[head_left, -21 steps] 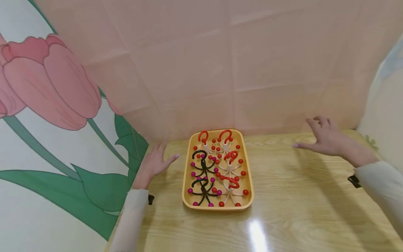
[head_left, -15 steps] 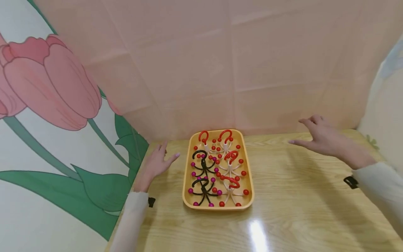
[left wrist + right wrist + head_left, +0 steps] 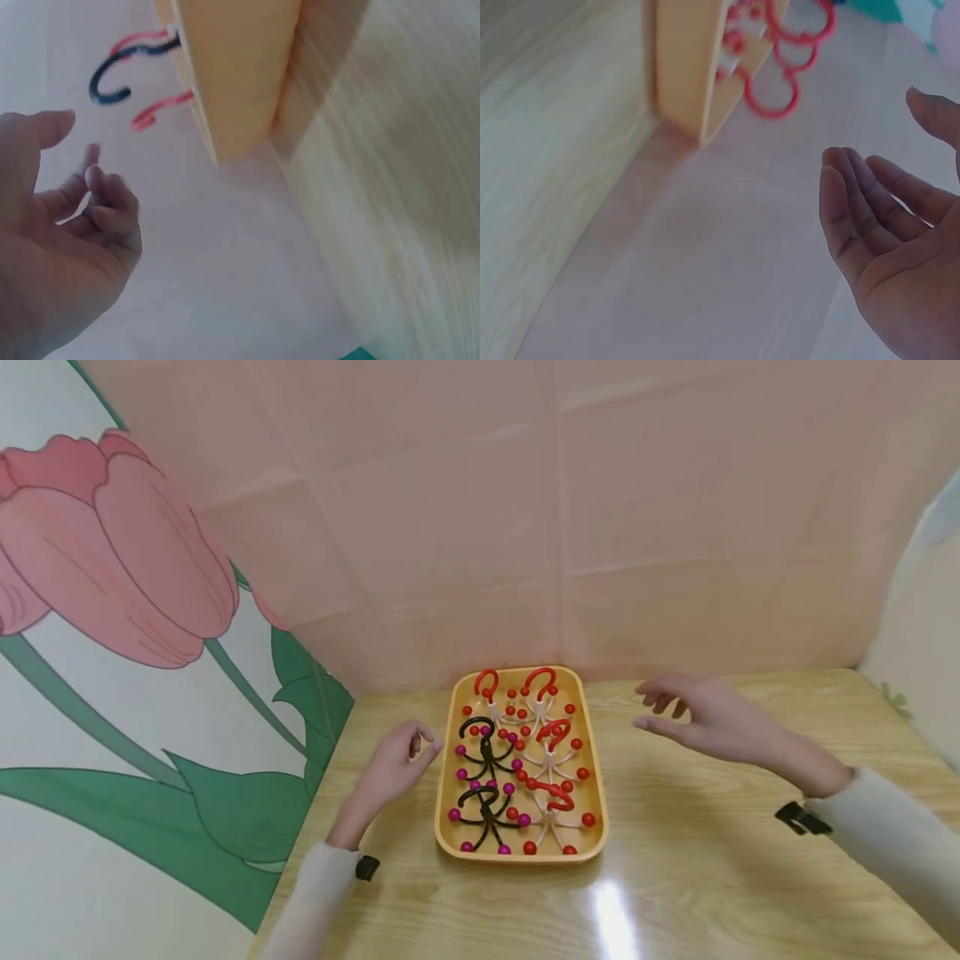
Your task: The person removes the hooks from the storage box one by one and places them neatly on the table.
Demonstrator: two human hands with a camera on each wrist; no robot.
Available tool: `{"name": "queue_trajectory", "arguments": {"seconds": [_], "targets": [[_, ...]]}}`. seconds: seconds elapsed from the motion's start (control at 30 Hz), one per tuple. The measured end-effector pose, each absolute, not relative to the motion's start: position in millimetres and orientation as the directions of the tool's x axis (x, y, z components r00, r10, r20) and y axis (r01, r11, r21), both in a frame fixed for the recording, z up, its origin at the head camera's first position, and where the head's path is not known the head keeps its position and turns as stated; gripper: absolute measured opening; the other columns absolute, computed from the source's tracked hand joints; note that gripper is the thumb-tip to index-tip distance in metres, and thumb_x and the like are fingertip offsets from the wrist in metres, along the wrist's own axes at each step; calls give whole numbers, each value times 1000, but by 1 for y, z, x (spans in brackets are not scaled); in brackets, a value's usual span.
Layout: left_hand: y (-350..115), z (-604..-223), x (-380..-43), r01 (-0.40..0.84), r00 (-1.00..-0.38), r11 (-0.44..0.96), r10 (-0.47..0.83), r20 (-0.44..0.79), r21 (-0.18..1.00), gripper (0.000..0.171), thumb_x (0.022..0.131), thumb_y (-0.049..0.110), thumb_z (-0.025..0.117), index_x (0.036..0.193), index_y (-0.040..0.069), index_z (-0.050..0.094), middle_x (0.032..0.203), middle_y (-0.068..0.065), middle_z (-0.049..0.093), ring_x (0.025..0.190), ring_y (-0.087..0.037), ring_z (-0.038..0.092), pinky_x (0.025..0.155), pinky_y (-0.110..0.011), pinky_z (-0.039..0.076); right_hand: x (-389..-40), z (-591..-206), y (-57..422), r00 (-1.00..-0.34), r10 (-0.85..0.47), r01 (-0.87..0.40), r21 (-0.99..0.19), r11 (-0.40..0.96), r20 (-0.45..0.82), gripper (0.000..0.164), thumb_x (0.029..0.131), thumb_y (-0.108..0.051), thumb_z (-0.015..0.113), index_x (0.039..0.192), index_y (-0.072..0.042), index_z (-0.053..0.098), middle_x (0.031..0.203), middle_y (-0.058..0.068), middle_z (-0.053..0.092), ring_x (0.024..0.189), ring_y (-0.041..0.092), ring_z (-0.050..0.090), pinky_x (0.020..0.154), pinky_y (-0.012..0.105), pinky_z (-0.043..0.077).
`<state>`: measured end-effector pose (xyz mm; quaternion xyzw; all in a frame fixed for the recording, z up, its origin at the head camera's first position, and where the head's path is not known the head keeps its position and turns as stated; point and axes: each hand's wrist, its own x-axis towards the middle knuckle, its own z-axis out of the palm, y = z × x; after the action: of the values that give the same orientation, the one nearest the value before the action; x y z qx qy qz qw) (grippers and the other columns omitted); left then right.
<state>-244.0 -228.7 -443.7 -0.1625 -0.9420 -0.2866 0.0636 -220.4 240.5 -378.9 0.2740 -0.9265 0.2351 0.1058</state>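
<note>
A yellow-orange tray (image 3: pixel 517 858) stands on the table holding several spider-like pieces with hooked tops and splayed legs ending in balls. Two black pieces (image 3: pixel 486 810) with magenta balls lie on its left side. Several white pieces (image 3: pixel 551 760) with red hooks and red balls fill the right side and back. My left hand (image 3: pixel 390 772) hovers just left of the tray, fingers loosely bent, holding nothing. My right hand (image 3: pixel 708 718) is in the air right of the tray, its fingers gently bent and thumb apart, also holding nothing. In the left wrist view, a black hook (image 3: pixel 112 71) rises past the tray wall.
The wood-grain table (image 3: pixel 690 852) extends around the tray. A pink cloth backdrop (image 3: pixel 465 527) hangs behind it, close to the tray's far end. At the left is a panel printed with tulips (image 3: pixel 165 552); a pale panel (image 3: pixel 930 635) borders the right.
Both hands have moved in toward the tray, the right one travelling farther left. The left hand's fingers have bent more. The tray and its pieces have stayed put.
</note>
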Motion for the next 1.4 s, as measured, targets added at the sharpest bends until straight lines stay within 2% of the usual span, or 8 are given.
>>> {"name": "queue_trajectory", "arguments": {"seconds": [0.1, 0.27, 0.47, 0.63, 0.93, 1.1, 1.3, 1.4], "targets": [[-225, -448, -234, 336, -942, 789, 268, 203, 515, 21, 104, 35, 67, 104, 14, 69, 86, -6, 58, 79, -21, 53, 68, -28, 43, -213, -379, 224, -816, -485, -577, -410, 706, 314, 35, 96, -34, 79, 121, -11, 74, 108, 0, 79, 94, 16, 74, 74, 28, 61], [-222, -455, -218, 290, -957, 819, 234, 172, 495, 38, 107, 45, 60, 118, 11, 74, 116, -9, 67, 110, -26, 63, 92, -42, 57, -204, -384, 199, -806, -538, -582, -494, 645, 247, 35, 94, -42, 79, 119, -18, 75, 111, -5, 80, 98, 13, 77, 77, 25, 62], [-219, -460, -203, 226, -974, 861, 188, 128, 456, 59, 113, 53, 35, 143, 12, 65, 146, -12, 60, 133, -32, 60, 110, -54, 53, -194, -395, 172, -744, -647, -609, -569, 553, 167, 41, 95, -48, 76, 123, -18, 74, 118, -4, 80, 107, 16, 77, 90, 36, 65], [-217, -466, -193, 290, -956, 870, 252, 148, 399, 63, 113, 52, 34, 157, 9, 49, 163, -20, 46, 150, -41, 46, 120, -62, 44, -185, -407, 157, -715, -687, -622, -569, 539, 131, 53, 94, -49, 76, 128, -8, 71, 121, 8, 79, 108, 25, 77, 92, 44, 65], [-213, -485, -175, 391, -920, 850, 368, 133, 353, 80, 109, 63, 30, 168, 9, 25, 175, -19, 22, 163, -38, 23, 128, -59, 34, -174, -426, 147, -722, -687, -575, -622, 532, 81, 39, 94, -27, 80, 124, -4, 71, 121, 14, 78, 106, 30, 78, 88, 41, 66], [-208, -494, -168, 383, -919, 884, 394, 14, 266, 87, 108, 63, 35, 169, 6, 10, 178, -18, 7, 166, -37, 10, 134, -54, 20, -170, -428, 142, -732, -674, -567, -638, 522, 99, 34, 93, -23, 80, 120, -4, 72, 116, 14, 80, 102, 27, 79, 84, 37, 67], [-203, -495, -159, 322, -930, 914, 354, -101, 245, 114, 96, 79, 49, 169, 12, -8, 177, -12, -13, 167, -34, -5, 136, -52, 11, -167, -427, 140, -750, -652, -560, -633, 534, 112, 27, 94, -19, 79, 117, -5, 74, 111, 10, 81, 97, 22, 80, 82, 37, 67], [-203, -497, -158, 318, -932, 918, 349, -102, 239, 124, 90, 86, 51, 169, 12, -9, 176, -11, -16, 167, -35, -4, 136, -51, 11, -167, -427, 139, -753, -646, -554, -649, 522, 123, 25, 94, -19, 79, 115, -5, 75, 110, 10, 82, 96, 21, 80, 81, 36, 67]]}}
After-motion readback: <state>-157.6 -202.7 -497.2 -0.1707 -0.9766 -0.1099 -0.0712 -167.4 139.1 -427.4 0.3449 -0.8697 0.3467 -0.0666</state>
